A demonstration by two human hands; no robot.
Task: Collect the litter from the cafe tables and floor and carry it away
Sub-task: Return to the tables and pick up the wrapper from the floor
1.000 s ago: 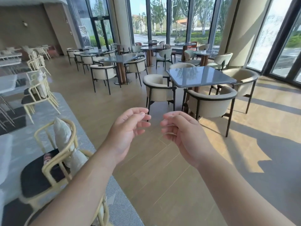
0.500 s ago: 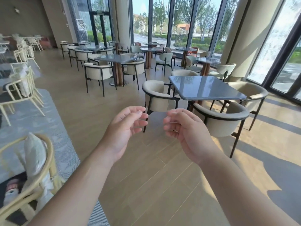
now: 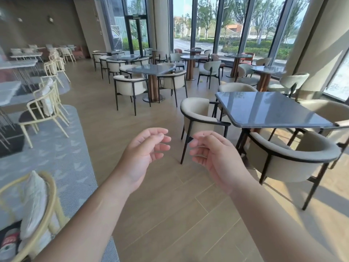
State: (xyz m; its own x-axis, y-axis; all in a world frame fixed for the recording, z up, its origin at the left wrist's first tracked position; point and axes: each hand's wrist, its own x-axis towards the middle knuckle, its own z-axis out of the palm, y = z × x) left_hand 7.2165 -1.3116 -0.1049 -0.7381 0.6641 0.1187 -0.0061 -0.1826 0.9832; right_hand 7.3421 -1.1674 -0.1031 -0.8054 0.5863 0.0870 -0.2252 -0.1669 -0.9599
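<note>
Over a wide wooden floor (image 3: 166,220) in a bright cafe, tall windows (image 3: 232,25) line the far side and the right. A grey patterned rug (image 3: 62,159) covers the left part of the floor, with pale yellow frame chairs (image 3: 43,108) standing on it. To the right stands a dark square table (image 3: 268,110), its top glossy with reflections, ringed by cream chairs (image 3: 290,157) with black frames. A second dark table (image 3: 151,69) with the same chairs sits further back in the middle, and round tables stand near the glass beyond it.

At the lower left edge a yellow chair (image 3: 47,210) with a white cushion is partly cut off; on its dark seat lies a small crumpled object with red and white on it (image 3: 10,242), possibly litter, though it is too blurred to tell. No other litter can be made out on the tables or floor.

Both forearms reach forward in mid-air. The left hand (image 3: 145,152) and right hand (image 3: 209,150) hover close together, palms turned toward each other, not touching. Fingers of each are loosely curled and slightly apart, holding nothing
</note>
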